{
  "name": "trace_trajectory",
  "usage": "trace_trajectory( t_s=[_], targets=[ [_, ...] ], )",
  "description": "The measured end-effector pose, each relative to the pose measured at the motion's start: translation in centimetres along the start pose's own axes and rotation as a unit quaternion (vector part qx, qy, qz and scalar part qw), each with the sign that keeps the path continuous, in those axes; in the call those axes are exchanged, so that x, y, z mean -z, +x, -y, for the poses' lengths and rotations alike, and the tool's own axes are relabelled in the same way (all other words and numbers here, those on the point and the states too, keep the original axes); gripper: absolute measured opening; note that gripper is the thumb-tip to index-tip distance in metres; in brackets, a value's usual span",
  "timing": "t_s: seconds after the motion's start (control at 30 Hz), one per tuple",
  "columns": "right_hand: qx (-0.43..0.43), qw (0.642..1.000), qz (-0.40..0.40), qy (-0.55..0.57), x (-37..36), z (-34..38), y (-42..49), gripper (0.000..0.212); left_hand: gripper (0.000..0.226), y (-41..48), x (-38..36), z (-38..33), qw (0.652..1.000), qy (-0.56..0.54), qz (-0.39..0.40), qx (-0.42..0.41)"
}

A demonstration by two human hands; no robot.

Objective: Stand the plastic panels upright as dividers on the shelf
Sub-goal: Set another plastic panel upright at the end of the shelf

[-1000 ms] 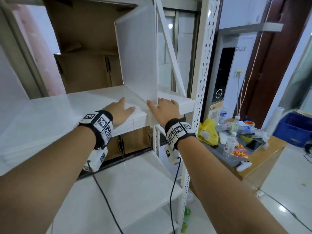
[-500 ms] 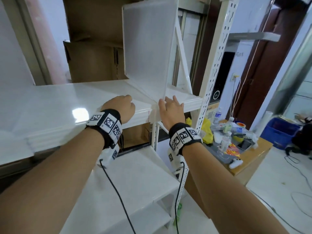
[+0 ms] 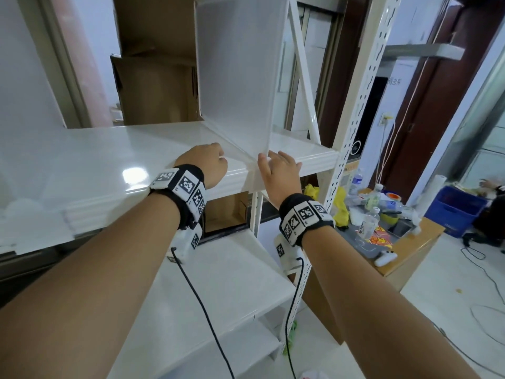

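**Q:** Position and state of the hands?

**A:** The left hand (image 3: 203,166) rests on top of the upper shelf (image 3: 95,165) at its front edge, with the fingers curled under. The fingertips are hidden, so it cannot be told whether they pinch anything. The right hand (image 3: 278,175) is held apart from it, to the right, with its fingers straight and slightly spread. Each wrist carries a black band with square printed markers (image 3: 183,184), and a black cable (image 3: 202,310) hangs below each.

**Q:** Location of the panel relative to the hands?

**A:** The translucent white panel (image 3: 237,72) stands upright on the upper shelf, between the two hands. Its lower front corner sits at the shelf's front edge. The right hand touches that corner from the right side with its thumb and forefinger. The left hand lies just beside the panel's bottom edge, on the left side; contact there cannot be confirmed. The panel rises well above both hands.

**Q:** Surrounding items?

**A:** A white diagonal brace (image 3: 303,77) and a perforated upright post (image 3: 352,149) stand behind and to the right of the panel. A cardboard box (image 3: 155,86) stands behind the shelf. A lower shelf (image 3: 218,283) lies beneath the forearms. To the right, well apart from the hands, a wooden desk (image 3: 429,231) carries plastic bottles (image 3: 369,222), a yellow bag (image 3: 341,209) and a white controller (image 3: 385,257). A blue crate (image 3: 453,212) sits on the floor beyond the desk
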State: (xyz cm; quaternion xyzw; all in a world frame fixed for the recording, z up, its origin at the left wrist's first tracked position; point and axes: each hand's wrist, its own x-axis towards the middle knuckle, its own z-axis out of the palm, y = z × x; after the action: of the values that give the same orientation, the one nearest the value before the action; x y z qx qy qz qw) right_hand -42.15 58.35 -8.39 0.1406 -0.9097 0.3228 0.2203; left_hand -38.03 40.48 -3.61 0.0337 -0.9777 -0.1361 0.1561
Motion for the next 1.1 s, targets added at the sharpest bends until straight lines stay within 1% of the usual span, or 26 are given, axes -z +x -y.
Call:
trace_trajectory(
  t_s=[0.13,0.2,0.3,0.37,0.47,0.5,0.6,0.63,0.67,0.73,0.77,0.8,0.87,0.93,1.03,1.1],
  targets=[
    [-0.01,0.999,-0.018,0.027,0.1,0.1,0.3,0.049,0.045,0.1,0.2,0.3,0.999,-0.034,0.004,0.006],
    [-0.016,0.999,-0.017,0.038,0.1,0.0,0.5,0.048,0.045,0.0,0.2,0.2,0.999,-0.04,0.004,0.005],
    [-0.017,0.999,-0.018,0.046,-0.1,-0.4,0.7,0.038,0.048,0.0,-0.1,0.1,0.999,-0.048,-0.005,0.009],
    [-0.028,0.998,-0.009,0.054,-0.1,-0.4,0.6,0.042,0.048,0.1,-0.2,0.1,0.999,-0.048,-0.013,0.009],
    [-0.025,0.997,0.001,0.067,-0.1,-0.2,0.2,0.064,0.046,0.0,-0.1,0.0,0.998,-0.048,-0.03,0.016],
    [-0.018,0.996,0.006,0.087,0.3,-0.1,-0.2,0.067,0.045,-0.2,-0.1,0.0,0.998,-0.05,-0.04,0.022],
    [-0.032,0.976,0.011,0.215,2.1,0.0,-1.9,0.057,0.037,-1.0,0.3,-0.4,0.995,-0.065,-0.077,0.026],
    [-0.031,0.97,-0.013,0.242,2.5,0.2,-2.6,0.052,0.035,-1.5,0.5,-0.4,0.993,-0.071,-0.086,0.026],
    [-0.011,0.971,-0.063,0.232,2.7,0.7,-3.4,0.045,0.032,-2.0,0.7,-0.2,0.993,-0.077,-0.091,0.023],
    [0.05,0.968,-0.181,0.168,2.7,2.2,-4.5,0.032,0.028,-2.9,1.1,-0.1,0.991,-0.093,-0.094,0.013],
    [0.08,0.964,-0.202,0.152,2.4,3.2,-4.7,0.027,0.027,-3.5,1.3,0.0,0.99,-0.101,-0.096,0.011],
    [0.101,0.965,-0.183,0.157,2.1,4.4,-4.8,0.021,0.025,-4.1,1.5,0.0,0.989,-0.11,-0.099,0.01],
    [0.126,0.969,-0.097,0.188,1.5,7.4,-5.0,0.013,0.021,-5.6,2.0,0.3,0.986,-0.127,-0.111,0.008],
    [0.144,0.968,-0.037,0.204,0.6,10.7,-5.5,0.011,0.022,-7.5,2.8,1.2,0.985,-0.117,-0.124,0.0],
    [0.146,0.961,0.012,0.237,-1.0,15.3,-6.8,0.012,0.03,-10.3,4.9,3.6,0.986,-0.096,-0.138,0.007],
    [0.146,0.952,0.026,0.267,-1.7,18.0,-8.0,0.013,0.028,-11.9,7.0,5.5,0.988,-0.098,-0.119,0.03]
  ],
)
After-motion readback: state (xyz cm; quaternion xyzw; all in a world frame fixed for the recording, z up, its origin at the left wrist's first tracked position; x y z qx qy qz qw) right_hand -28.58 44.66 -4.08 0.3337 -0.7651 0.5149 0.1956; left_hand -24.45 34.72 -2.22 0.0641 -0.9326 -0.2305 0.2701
